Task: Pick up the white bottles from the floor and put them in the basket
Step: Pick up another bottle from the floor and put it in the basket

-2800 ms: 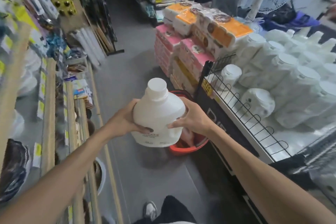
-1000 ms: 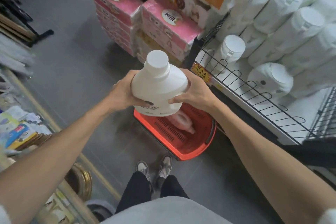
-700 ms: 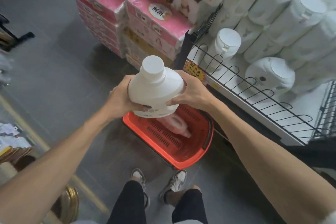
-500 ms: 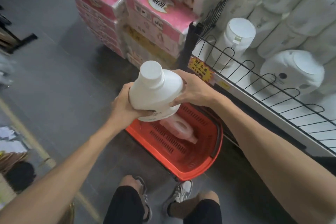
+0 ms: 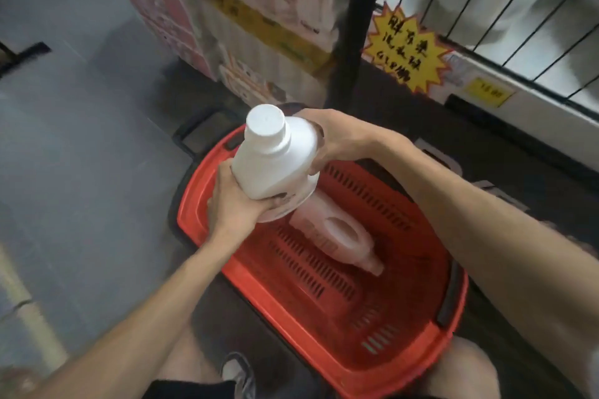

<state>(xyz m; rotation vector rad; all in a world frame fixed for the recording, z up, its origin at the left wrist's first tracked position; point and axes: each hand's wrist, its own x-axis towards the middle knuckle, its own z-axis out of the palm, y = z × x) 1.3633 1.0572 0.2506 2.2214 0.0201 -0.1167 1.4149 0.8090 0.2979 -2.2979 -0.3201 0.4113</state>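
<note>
I hold a large white bottle (image 5: 274, 159) with a wide cap upright, low over the far left part of the red basket (image 5: 382, 376). My left hand (image 5: 236, 204) grips its base from below and the left. My right hand (image 5: 337, 136) grips its shoulder from the right. A second white bottle (image 5: 337, 236) with a handle lies on its side inside the basket, cap pointing towards the near right.
The basket stands on the grey floor (image 5: 81, 155) between my knees. Stacked pink and white tissue packs (image 5: 233, 10) rise behind it. A black post (image 5: 353, 26) and wire rack (image 5: 518, 0) of white bottles stand at the right, with a yellow star price tag (image 5: 403, 50).
I have crouched down and brought the bottle lower, from well above the basket to just over its far end. Both hands keep the same hold. The view has closed in on the basket.
</note>
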